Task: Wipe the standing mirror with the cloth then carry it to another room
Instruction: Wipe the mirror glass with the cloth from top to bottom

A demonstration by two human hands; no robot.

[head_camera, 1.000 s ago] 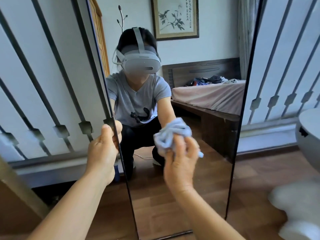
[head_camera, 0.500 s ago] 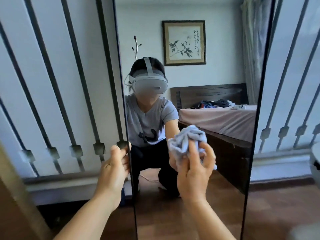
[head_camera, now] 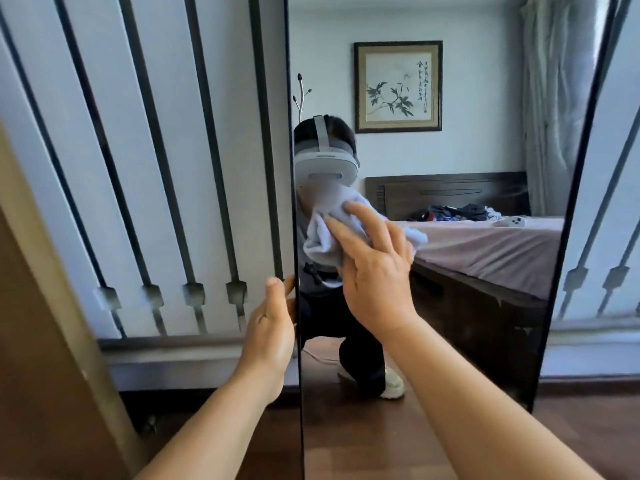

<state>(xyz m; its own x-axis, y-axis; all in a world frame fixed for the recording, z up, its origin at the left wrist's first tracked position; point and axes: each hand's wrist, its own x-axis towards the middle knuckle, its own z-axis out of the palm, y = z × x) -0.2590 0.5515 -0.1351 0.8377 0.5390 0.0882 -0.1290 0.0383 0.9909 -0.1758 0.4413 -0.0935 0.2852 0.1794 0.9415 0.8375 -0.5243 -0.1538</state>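
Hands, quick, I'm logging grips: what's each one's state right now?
Left hand: grips the mirror by its left edge.
Right hand: open, pressing the cloth against the mirror.

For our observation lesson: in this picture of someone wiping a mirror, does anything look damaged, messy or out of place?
Nothing serious. The mirror looks unbroken. Two small things: dark smudges trail below the square ends of the wall bars left of it, and a heap of clothes lies on the bed in the reflection.

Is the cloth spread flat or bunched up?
Bunched up: the cloth lies in crumpled folds under the straight fingers of the right hand, pressed against the mirror.
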